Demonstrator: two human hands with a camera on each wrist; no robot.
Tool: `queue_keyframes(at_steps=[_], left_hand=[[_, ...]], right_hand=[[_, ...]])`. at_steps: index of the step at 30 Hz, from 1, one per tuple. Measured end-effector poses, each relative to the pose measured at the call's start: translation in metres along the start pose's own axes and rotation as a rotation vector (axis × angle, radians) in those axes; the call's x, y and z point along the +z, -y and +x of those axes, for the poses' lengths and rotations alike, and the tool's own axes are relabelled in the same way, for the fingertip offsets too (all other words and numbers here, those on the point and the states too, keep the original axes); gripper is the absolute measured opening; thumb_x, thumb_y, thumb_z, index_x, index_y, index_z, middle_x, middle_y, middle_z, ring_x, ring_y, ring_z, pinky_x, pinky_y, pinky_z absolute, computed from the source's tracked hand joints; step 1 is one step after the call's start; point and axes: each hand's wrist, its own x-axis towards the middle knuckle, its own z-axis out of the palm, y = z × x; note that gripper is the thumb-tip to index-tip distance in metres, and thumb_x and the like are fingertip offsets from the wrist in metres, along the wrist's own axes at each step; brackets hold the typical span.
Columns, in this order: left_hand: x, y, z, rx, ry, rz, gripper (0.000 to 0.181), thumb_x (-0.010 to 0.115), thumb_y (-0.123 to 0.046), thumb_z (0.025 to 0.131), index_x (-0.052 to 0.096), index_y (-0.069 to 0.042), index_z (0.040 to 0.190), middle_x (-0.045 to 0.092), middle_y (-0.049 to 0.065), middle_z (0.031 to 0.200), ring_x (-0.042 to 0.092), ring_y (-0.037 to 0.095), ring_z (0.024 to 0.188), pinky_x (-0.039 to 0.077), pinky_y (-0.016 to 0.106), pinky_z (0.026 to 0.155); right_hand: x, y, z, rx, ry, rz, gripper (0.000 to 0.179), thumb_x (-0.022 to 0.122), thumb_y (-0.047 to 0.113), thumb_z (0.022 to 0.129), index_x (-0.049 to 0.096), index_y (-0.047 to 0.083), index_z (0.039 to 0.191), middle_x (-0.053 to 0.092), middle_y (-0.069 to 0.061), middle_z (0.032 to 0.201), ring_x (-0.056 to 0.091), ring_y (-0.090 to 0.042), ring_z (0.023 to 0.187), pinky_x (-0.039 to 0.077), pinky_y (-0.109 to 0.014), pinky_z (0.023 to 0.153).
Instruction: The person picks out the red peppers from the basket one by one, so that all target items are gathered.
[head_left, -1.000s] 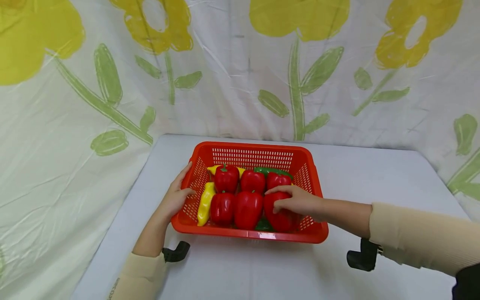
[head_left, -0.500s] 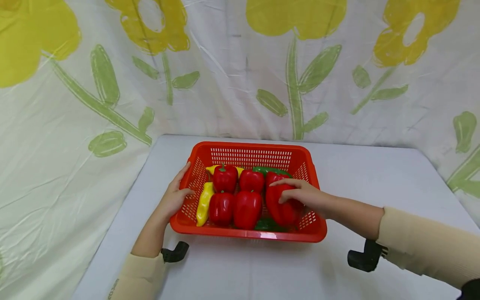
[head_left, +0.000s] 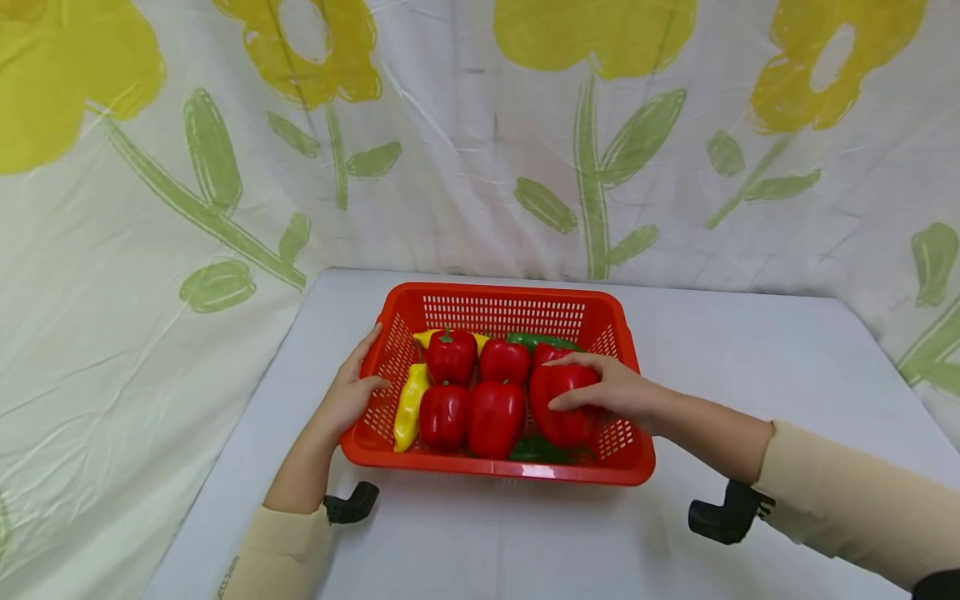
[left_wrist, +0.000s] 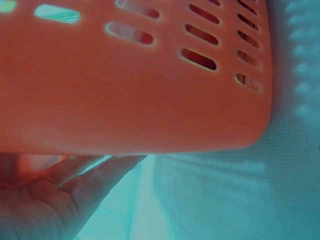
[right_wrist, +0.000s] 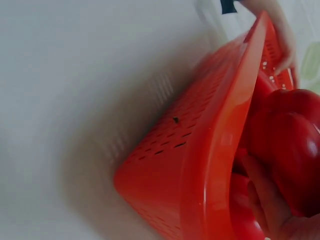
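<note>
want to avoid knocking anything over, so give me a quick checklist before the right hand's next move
1. Grip: right hand holds a glossy red bell pepper: ok.
2. Support: left hand holds the left rim of the red perforated plastic basket: ok.
3. Basket upright on the white-covered table: ok.
4. Held pepper clear of the red pepper behind it: cannot tell, they overlap in the head view.
5. Dark green item at the basket's near side in full view: not ok, partly hidden.
</note>
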Motion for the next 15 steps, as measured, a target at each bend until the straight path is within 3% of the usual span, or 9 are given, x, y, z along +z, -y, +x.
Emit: queue_keyframes(at_steps=[9,15], left_hand=[[0.0013,-0.0012,-0.0001,0.003,0.000,-0.004,0.077,0.041,0.003,0.088,0.013,-0.035,0.149,0.014,0.006,0.157,0.039,0.036,0.129,0.047,0.047,0.094],[0.0005,-0.0010,-0.0008,0.010,0.001,0.005,0.078,0.041,0.003,0.087,0.012,-0.033,0.150,0.013,0.007,0.157,0.037,0.035,0.130,0.044,0.047,0.098]], right_hand=[[-0.0032,-0.0050,-0.0010,-0.086,-0.068,0.036,0.055,0.060,0.020,0.083,0.042,0.012,0.135,0.047,-0.018,0.127,0.053,-0.027,0.103,0.056,-0.035,0.076],[-0.0029,-0.0067,-0.0033,-0.203,-0.042,-0.001,0.055,0.054,0.024,0.090,0.034,0.024,0.141,0.035,-0.015,0.139,0.042,-0.035,0.120,0.055,-0.039,0.083]])
